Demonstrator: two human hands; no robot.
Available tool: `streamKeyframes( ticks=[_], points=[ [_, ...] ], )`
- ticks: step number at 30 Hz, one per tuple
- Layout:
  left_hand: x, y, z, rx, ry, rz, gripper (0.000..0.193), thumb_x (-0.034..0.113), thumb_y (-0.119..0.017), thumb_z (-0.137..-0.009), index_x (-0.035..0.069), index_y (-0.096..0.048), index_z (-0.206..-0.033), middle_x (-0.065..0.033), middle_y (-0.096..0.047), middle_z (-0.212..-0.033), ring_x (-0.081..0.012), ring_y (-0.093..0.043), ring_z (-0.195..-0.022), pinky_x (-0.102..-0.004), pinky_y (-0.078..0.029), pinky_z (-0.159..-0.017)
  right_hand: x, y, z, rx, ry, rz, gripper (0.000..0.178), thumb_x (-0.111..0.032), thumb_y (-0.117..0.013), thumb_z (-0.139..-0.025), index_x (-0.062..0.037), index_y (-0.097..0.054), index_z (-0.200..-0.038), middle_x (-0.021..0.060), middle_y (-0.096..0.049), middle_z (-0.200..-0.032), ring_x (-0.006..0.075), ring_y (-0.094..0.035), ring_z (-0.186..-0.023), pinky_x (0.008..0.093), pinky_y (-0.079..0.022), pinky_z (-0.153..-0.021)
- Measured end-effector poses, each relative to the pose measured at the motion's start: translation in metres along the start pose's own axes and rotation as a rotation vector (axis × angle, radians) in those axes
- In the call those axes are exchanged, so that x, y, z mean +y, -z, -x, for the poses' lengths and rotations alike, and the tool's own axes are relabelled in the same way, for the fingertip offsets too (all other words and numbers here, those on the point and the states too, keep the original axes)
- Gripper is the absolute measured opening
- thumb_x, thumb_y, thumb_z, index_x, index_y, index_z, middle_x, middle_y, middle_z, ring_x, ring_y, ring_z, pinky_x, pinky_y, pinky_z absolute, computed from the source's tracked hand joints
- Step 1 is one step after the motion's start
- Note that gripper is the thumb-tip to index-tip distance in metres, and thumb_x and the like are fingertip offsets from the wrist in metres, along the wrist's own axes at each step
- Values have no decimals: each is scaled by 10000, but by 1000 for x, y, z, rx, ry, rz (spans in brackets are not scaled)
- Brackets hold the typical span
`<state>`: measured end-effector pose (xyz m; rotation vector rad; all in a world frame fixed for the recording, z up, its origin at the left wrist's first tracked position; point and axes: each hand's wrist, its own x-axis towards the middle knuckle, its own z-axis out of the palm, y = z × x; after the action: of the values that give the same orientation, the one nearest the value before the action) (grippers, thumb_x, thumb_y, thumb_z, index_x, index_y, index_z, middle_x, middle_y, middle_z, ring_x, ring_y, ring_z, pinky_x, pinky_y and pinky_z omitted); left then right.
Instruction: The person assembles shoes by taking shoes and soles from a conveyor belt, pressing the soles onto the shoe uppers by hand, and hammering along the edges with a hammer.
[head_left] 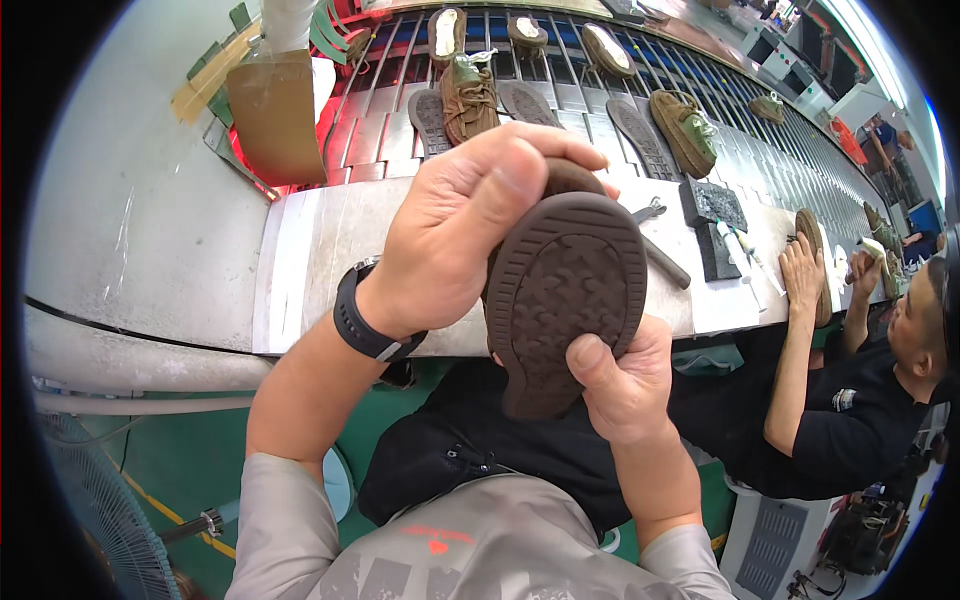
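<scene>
I hold up a dark brown shoe sole (570, 280), its treaded underside turned toward me. A brown shoe (574, 178) shows just past its upper end; the sole hides the rest, so how firmly the two are joined I cannot tell. My left hand (455, 220), with a dark watch on the wrist, wraps round the shoe at the upper left, fingers curled over its end. Lower down, my right hand (628, 385) grips the sole, thumb pressed on the tread and fingers behind.
Past the worktable (380, 215), a roller conveyor carries several brown shoes (683, 130) and loose soles (642, 135). Pincers (650, 210), a hammer-like handle (665, 262), dark blocks (712, 225) and a white tube (735, 250) lie rightward. A co-worker (850, 390) sits at right; a fan (105, 500) stands lower left.
</scene>
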<state>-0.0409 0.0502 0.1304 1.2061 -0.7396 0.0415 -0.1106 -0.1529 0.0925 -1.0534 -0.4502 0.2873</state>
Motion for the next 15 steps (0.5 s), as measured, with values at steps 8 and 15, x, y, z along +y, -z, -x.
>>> streamKeyframes(
  ticks=[8, 15],
  points=[
    [17, -16, 11, 41, 95, -68, 890, 614, -844, -845, -38, -551, -1375, -251, -699, -1291, -287, -726, -1149, -424, -587, -1010, 2, -6, 7, 86, 71, 96, 306, -181, -766, -1027, 64, -746, -1208, 114, -784, -1128, 144, -699, -1014, 325, -581, -897],
    [12, -11, 13, -36, 19, -104, 798, 414, -878, -813, -45, -545, -1373, -244, -686, -1299, -282, -727, -1128, -413, -586, -1002, 2, -10, 12, 96, 52, 68, 302, -165, -760, -1027, 64, -743, -1223, 121, -783, -1149, 157, -709, -1044, 336, -583, -930]
  ],
)
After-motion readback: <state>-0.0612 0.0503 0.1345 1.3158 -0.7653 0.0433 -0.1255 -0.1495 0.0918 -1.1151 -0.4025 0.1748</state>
